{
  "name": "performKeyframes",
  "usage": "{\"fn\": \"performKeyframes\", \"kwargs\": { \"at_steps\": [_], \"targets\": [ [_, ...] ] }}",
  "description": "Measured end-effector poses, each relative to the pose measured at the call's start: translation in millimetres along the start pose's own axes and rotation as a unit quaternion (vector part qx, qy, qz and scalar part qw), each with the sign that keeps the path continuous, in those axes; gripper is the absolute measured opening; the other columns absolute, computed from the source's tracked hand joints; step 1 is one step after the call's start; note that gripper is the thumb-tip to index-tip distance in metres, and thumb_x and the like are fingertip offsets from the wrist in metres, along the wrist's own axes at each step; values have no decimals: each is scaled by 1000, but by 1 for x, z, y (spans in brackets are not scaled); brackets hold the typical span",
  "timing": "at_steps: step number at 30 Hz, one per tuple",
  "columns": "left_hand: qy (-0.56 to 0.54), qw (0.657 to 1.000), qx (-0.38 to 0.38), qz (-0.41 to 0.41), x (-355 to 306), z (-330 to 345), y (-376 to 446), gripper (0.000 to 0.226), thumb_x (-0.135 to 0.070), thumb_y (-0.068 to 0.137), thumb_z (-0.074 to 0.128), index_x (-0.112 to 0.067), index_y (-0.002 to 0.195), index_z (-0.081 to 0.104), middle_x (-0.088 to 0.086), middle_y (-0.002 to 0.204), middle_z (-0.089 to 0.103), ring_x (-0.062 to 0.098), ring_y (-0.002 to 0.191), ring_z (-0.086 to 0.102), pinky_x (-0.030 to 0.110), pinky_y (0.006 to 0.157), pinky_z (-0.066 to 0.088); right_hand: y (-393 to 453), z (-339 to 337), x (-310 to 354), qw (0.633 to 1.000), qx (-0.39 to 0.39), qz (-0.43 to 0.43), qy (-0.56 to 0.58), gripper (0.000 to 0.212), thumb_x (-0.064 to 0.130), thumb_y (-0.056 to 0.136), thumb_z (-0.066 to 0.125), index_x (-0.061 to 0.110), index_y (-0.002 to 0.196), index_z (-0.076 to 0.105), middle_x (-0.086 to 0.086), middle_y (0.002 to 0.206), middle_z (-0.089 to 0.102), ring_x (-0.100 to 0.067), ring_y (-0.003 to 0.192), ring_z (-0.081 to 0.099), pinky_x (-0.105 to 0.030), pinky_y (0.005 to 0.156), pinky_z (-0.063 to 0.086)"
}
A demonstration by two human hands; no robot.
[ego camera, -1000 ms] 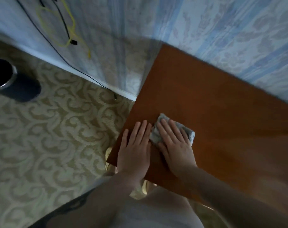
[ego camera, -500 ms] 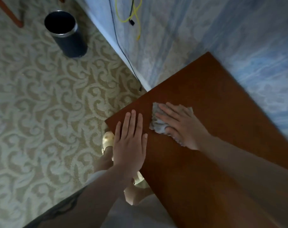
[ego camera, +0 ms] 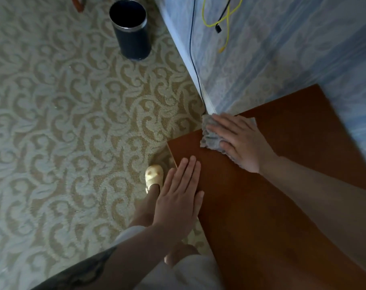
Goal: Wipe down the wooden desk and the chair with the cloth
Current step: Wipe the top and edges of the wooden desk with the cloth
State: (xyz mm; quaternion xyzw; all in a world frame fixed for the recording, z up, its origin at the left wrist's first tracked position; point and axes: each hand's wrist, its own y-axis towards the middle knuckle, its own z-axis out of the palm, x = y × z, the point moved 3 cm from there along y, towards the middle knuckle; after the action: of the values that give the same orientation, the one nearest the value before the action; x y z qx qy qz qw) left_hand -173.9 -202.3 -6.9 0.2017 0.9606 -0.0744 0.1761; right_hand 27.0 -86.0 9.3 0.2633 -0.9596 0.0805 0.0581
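The brown wooden desk (ego camera: pixel 282 206) fills the lower right, its left end against the blue patterned wall. A crumpled grey cloth (ego camera: pixel 211 135) lies at the desk's far left corner, partly over the edge. My right hand (ego camera: pixel 242 143) presses flat on the cloth, fingers spread, covering most of it. My left hand (ego camera: pixel 178 197) rests flat on the desk's near left corner, fingers together, holding nothing. No chair is in view.
A dark cylindrical bin (ego camera: pixel 132 30) stands on the patterned carpet (ego camera: pixel 63 132) at the top. Black and yellow cables (ego camera: pixel 219 21) hang down the wall. My foot in a pale slipper (ego camera: pixel 154 177) stands beside the desk's left edge.
My right hand has slid the cloth away toward the desk's far left corner by the wall. The left hand has stayed flat near the front corner. The view has swung left.
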Motion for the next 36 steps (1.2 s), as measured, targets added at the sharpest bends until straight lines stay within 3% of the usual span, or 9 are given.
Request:
{"fn": "performKeyframes", "kwargs": {
  "at_steps": [4,7,12,17,22,25,28,33,36],
  "targets": [
    [34,999,4,37,-1,5,0,56,-37,103,20,-11,153,22,4,161,17,18,149,8,39,118,15,20,9,53,972,-103,200,74,48,41,102,26,31,147,38,9,156,31,-15,146,21,-40,116,17],
    [52,995,10,89,1,7,-1,52,-36,105,11,-12,149,28,6,156,30,17,148,14,38,119,13,18,9,81,992,-65,80,69,46,36,101,32,31,147,37,10,156,31,-14,145,21,-35,115,13],
    [65,985,33,155,5,6,-6,55,-39,104,19,-15,154,19,0,162,14,15,149,9,38,120,12,-13,-1,43,994,23,-106,6,45,33,102,33,27,146,39,6,159,25,-17,146,21,-36,116,15],
    [41,981,54,180,10,4,-3,54,-41,104,21,-16,152,22,1,159,24,15,148,14,38,119,15,31,1,77,982,-55,162,80,48,38,100,25,27,141,48,6,149,43,-18,142,30,-39,114,17],
    [33,976,69,202,12,1,0,57,-42,103,26,-15,153,24,2,159,22,14,149,13,38,119,14,49,-9,86,991,74,-97,58,40,37,99,33,37,137,45,9,142,46,-14,133,34,-37,110,15],
    [34,976,61,208,9,-3,15,60,-42,100,31,-16,153,25,-1,161,17,12,149,9,38,118,16,37,-12,27,991,7,107,75,38,39,103,32,34,138,45,9,139,51,-13,132,36,-36,110,13],
    [39,991,33,122,4,-9,44,60,-42,100,27,-14,153,23,3,161,17,16,149,7,40,118,13,36,-9,28,976,-49,207,53,38,37,102,33,24,130,55,4,129,57,-18,128,40,-37,115,11],
    [17,999,3,-46,-4,-14,59,67,-42,100,22,-6,154,5,8,163,-1,20,150,-6,37,121,1,40,-16,12,989,29,89,110,40,39,105,31,24,136,52,5,133,56,-14,130,40,-31,115,5],
    [16,996,4,-84,-5,-15,67,69,-42,100,21,-4,154,2,11,163,-3,20,150,-7,38,120,1,21,-20,-31,972,-40,227,40,41,38,104,27,22,123,59,3,123,59,-16,124,43,-35,116,11]
  ]
}}
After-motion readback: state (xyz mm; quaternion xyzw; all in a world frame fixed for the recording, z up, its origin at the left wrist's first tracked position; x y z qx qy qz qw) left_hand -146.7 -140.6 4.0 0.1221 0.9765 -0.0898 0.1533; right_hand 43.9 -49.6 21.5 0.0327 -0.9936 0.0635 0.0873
